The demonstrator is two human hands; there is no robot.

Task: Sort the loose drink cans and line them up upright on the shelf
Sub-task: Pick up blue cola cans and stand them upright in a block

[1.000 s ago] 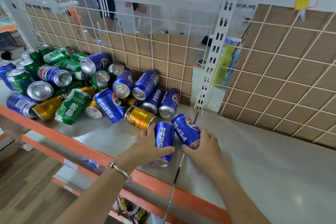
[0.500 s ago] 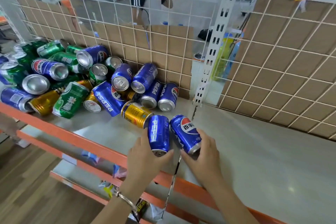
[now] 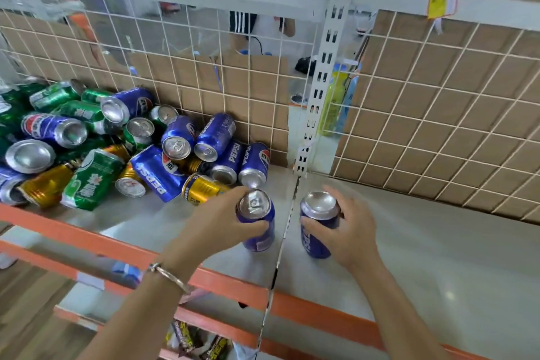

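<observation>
Gripping two blue cans, head view: my left hand (image 3: 216, 225) wraps the tab-up can (image 3: 258, 238), my right hand (image 3: 350, 231) the base-up can (image 3: 314, 242), flanking the seam (image 3: 286, 231) in the shelf (image 3: 423, 242). Set down so, I judge, the right one stands inverted.

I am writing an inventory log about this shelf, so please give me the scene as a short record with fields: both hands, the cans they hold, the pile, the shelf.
left hand: grips the left can round its side
left can: blue Pepsi, about upright, pull-tab end up, left of the seam
right hand: grips the right can
right can: blue Pepsi, upright but inverted, smooth base up, right of the seam
pile: blue, green and gold cans on their sides, far left
shelf: grey, wire grid behind
</observation>
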